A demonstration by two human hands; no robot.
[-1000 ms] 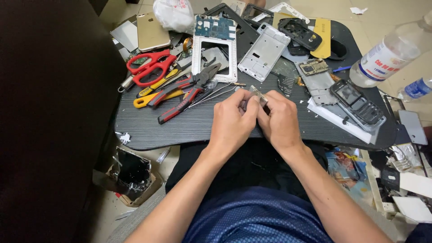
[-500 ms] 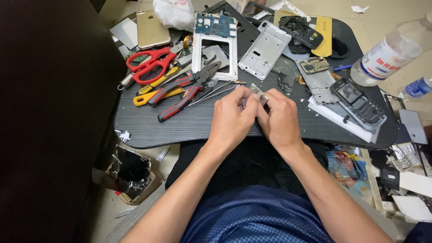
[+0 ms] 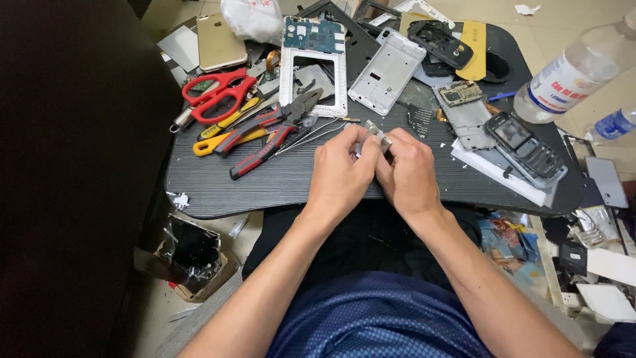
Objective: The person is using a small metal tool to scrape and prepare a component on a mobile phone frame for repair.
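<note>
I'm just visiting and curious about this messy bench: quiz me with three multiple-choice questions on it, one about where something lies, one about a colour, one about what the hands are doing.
1. Where do the scissors lie from the hands?
A. Far left, near the tray's edge
B. Right, by the bottle
C. On the floor

2. What colour are the scissor handles?
A. Blue
B. Red
C. Green

3. What are the left hand and right hand doing?
A. Resting flat and apart
B. Pinching one small metal part together
C. Gripping the pliers

Answers: 1 A, they sit at the black tray's left side. 2 B, both loops are red. 3 B, fingertips of both hands meet on the part.
</note>
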